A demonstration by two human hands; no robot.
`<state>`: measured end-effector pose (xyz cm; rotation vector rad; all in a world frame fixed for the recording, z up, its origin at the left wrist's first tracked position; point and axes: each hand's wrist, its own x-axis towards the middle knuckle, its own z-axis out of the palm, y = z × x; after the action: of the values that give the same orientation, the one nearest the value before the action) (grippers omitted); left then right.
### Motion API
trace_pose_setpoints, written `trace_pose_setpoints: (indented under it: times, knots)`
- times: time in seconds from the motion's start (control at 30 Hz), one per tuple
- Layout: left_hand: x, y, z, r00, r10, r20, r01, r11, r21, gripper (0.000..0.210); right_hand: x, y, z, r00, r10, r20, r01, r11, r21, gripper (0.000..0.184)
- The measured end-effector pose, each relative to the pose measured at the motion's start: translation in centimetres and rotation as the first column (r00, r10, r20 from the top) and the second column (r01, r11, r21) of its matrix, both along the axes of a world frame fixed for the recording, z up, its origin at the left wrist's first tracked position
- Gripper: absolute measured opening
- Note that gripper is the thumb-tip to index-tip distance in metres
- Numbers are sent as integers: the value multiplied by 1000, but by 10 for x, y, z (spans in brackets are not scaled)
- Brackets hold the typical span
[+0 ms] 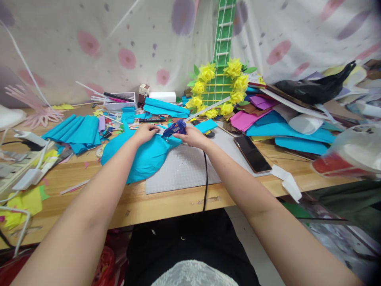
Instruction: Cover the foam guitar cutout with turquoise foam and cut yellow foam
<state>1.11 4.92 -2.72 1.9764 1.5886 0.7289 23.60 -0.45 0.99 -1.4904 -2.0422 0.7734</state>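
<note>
My right hand (pixel 192 137) is wrapped round a blue hot glue gun (pixel 175 128), its nozzle pointing left. A long whitish glue stick (pixel 208 109) slants up out of its back, and a black cord (pixel 206 178) hangs down over the table edge. My left hand (pixel 145 133) is closed at the upper edge of a rounded, gathered turquoise crepe paper piece (pixel 145 159), just left of the nozzle. The paper lies partly on a grey cutting mat (pixel 190 167). Exactly where the nozzle touches is hidden between the hands.
Behind stands a green guitar-shaped piece (pixel 224 43) ringed with yellow paper flowers (pixel 207 72). A phone (pixel 252 154) lies on the mat's right side, near stacked coloured paper (pixel 285 133) and a plastic cup (pixel 348 155). Pleated turquoise paper (pixel 77 132) and a power strip (pixel 16 171) are at left.
</note>
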Motion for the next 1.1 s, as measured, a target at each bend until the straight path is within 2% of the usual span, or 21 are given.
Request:
trace_pose_setpoints:
  times: [0.07, 0.13, 0.2, 0.27, 0.37, 0.5, 0.57, 0.67, 0.77, 0.9, 1.0, 1.1]
  knots:
    - [0, -1, 1, 996, 1, 95, 0, 1000, -14, 32, 3, 1, -8, 986, -31, -165, 16, 995, -96, 30]
    - [0, -2, 2, 988, -2, 156, 4, 1000, -13, 41, 7, 2, -18, 919, -66, -390, -11, 981, -192, 39]
    - [-2, -4, 4, 986, -15, 165, 14, 1000, 6, 51, 11, 1, -29, 781, -97, -617, -67, 969, -237, 42]
    - [-5, -7, 7, 991, -41, 127, 37, 999, 32, 58, 14, 0, -39, 631, -139, -763, -107, 959, -263, 44]
    - [-7, -12, 12, 995, -103, -7, 103, 992, 68, 66, 18, -2, -48, 509, -209, -835, -141, 937, -321, 45]
    - [-5, -19, 19, 983, -141, -117, 147, 988, 51, 74, 19, -4, -49, 472, -235, -850, -198, 911, -362, 43]
    - [-4, -20, 21, 982, -134, -136, 138, 990, 21, 77, 19, -6, -49, 491, -211, -845, -225, 907, -357, 43]
    - [-4, -20, 24, 984, -109, -140, 109, 994, -11, 80, 17, -9, -48, 577, -147, -803, -208, 925, -319, 42]
    - [-6, -21, 27, 991, -61, -121, 58, 998, -27, 80, 14, -11, -48, 731, -111, -673, -116, 952, -283, 40]
    - [-8, -23, 28, 991, -32, -128, 29, 999, -21, 80, 8, -15, -41, 913, -110, -394, 41, 983, -179, 37]
    - [-9, -24, 27, 989, -50, -137, 50, 999, -5, 79, 3, -19, -33, 965, -119, -232, 113, 993, -38, 37]
    - [-8, -25, 27, 990, -61, -124, 63, 998, 11, 78, 0, -22, -29, 980, -89, -178, 108, 989, 98, 35]
